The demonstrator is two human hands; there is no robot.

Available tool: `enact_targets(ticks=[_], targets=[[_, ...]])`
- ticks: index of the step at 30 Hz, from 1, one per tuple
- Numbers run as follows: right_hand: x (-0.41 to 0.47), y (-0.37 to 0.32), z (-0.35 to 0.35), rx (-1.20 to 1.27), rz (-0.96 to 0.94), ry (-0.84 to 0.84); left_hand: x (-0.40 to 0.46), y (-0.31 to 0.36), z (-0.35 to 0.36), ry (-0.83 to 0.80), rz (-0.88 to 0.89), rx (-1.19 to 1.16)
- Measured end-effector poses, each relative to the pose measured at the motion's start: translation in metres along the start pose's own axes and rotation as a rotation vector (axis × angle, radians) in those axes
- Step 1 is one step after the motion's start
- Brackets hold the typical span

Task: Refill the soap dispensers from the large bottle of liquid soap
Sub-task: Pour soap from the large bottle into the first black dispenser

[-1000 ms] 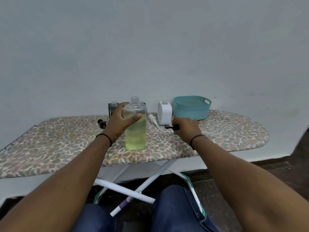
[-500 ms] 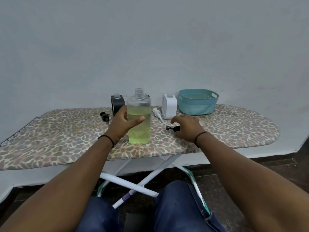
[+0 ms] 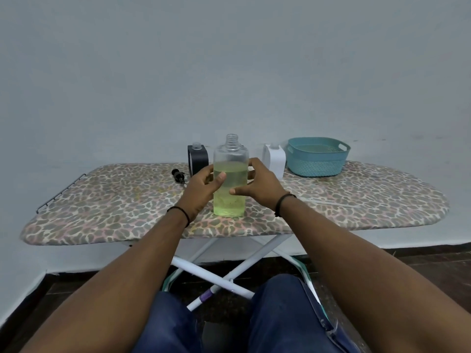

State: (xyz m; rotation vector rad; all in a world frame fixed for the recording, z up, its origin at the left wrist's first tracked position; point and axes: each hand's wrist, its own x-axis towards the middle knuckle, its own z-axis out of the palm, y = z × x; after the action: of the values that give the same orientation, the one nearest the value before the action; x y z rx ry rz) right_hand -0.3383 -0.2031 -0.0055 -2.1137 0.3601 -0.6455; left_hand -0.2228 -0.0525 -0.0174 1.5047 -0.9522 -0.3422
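The right hand (image 3: 257, 186) has left the pump cap and joined the left hand (image 3: 204, 188), both curled round the uncapped soap bottle (image 3: 230, 179), which a hasty tilt could spill.

The large bottle (image 3: 230, 179) stands upright on the ironing board (image 3: 114, 200), at the centre of the frame. The left hand (image 3: 201, 188) wraps its left side and the right hand (image 3: 257, 187) its right side. Behind the bottle, left of it, stands one dispenser (image 3: 197, 159); further left and lower, a pump head (image 3: 177, 175) lies on the board. Behind the bottle on the right stands a second dispenser (image 3: 275, 159), and just right of that, a basket (image 3: 316, 160). A thin tube (image 3: 328, 203) lies on the board right of the right wrist.
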Motion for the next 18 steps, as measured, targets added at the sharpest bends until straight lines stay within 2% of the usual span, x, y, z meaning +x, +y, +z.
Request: enact_targets(ticks=[6, 18], targets=[[0.013, 0.009, -0.016, -0.010, 0.028, 0.041, 0.022, 0.002, 0.011, -0.042, 0.001, 0.031], [0.018, 0.025, -0.044, 0.013, 0.054, -0.007, 0.042, -0.007, 0.041, -0.013, -0.011, -0.009]])
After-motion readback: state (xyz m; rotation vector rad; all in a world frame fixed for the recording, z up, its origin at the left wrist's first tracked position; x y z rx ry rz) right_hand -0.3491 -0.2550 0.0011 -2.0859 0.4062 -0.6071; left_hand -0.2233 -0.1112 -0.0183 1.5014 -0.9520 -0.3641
